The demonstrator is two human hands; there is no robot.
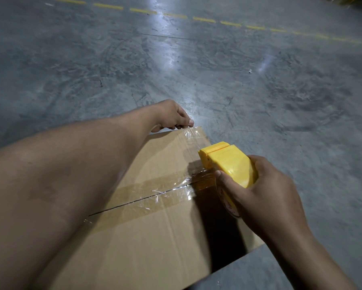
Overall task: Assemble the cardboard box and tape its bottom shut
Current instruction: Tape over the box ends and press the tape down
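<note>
Grey polished concrete floor (pixel 217 59) all around, with a dashed yellow line (pixel 142 11) running across the top of the frame. Down in the lower middle sits the cardboard box (pixel 155 237), flaps closed and facing up, and 1 strip of clear tape (pixel 155 195) already lies along the centre seam. It looks light and empty to me, stiff at the creases but likely to give in the middle of a flap, so the corners and edges are the places to steady it.

That's what the left hand (pixel 171 116) is doing: fingers curled over the far corner at centre frame, pinning a tape end there. The right hand (pixel 263 191), lower right, is wrapped firmly around the yellow tape dispenser (pixel 228 162), whose nose sits on the box near the right edge, where a second band seems to run.

The box's right edge is close by the dispenser. Beyond it there is open floor on the right and far sides, plenty of room for swinging the arms.
</note>
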